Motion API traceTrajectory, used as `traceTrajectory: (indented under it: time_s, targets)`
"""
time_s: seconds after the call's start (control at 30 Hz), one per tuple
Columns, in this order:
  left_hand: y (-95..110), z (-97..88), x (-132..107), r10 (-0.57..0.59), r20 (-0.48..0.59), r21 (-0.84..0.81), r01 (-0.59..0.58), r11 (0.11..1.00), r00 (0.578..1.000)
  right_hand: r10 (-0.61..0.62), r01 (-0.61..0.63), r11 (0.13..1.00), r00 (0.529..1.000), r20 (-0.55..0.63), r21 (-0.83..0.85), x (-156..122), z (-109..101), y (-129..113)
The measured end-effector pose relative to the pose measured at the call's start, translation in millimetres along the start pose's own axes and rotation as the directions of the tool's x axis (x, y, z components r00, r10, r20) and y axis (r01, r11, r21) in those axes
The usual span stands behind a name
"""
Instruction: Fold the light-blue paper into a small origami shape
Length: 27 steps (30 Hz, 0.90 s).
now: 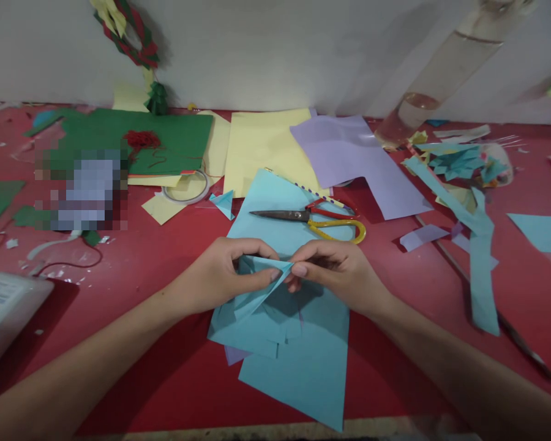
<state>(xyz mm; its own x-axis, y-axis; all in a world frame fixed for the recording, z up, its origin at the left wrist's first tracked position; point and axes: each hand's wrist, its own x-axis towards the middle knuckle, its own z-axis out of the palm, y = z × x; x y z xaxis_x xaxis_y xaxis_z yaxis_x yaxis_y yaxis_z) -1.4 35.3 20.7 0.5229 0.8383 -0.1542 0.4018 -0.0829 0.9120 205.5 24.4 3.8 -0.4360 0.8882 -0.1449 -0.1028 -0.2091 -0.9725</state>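
My left hand (243, 269) grips a folded piece of light blue paper (252, 300), thumb on top and fingers behind it. My right hand (326, 269) pinches the pointed right corner of the same paper between thumb and forefinger. Below the hands lie several light blue sheets (312, 373), overlapping, with a sliver of purple paper (235, 355) under them. Just beyond my fingers, scissors (303, 215) with one red and one yellow handle rest on another blue sheet (264, 196). A small folded blue piece (224, 204) sits left of that sheet.
Green paper (183, 141) with red thread (142, 139), a tape roll (186, 187), yellow paper (261, 147) and purple paper (349, 147) line the back. A bottle of liquid (413, 110) leans by the wall. Blue strips (482, 275) lie right, a white box (9, 306) left.
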Motion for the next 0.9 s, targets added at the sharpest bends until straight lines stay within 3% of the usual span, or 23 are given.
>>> traceTrajectory:
  time_s: [0.13,0.33,0.5,0.9]
  targets:
    - [1.5,2.1,-1.2,0.013,-0.039,0.026,-0.012,1.0,0.999,-0.056,0.054,0.997,0.998,-0.022,-0.056,-0.3,-0.1,0.3]
    - [0.8,3.1,0.2,-0.006,-0.074,0.064,0.01,0.998,0.997,-0.228,0.158,0.916,0.961,-0.155,-0.368,-5.4,3.8,3.2]
    - [-0.8,4.6,0.2,-0.013,-0.101,0.091,0.023,0.996,0.995,-0.363,0.238,0.777,0.926,-0.106,-0.583,-7.7,3.3,3.9]
    - [-2.4,6.2,-0.1,-0.028,-0.12,0.095,0.039,0.995,0.992,-0.459,0.289,0.629,0.887,-0.044,-0.722,-9.2,5.3,7.5]
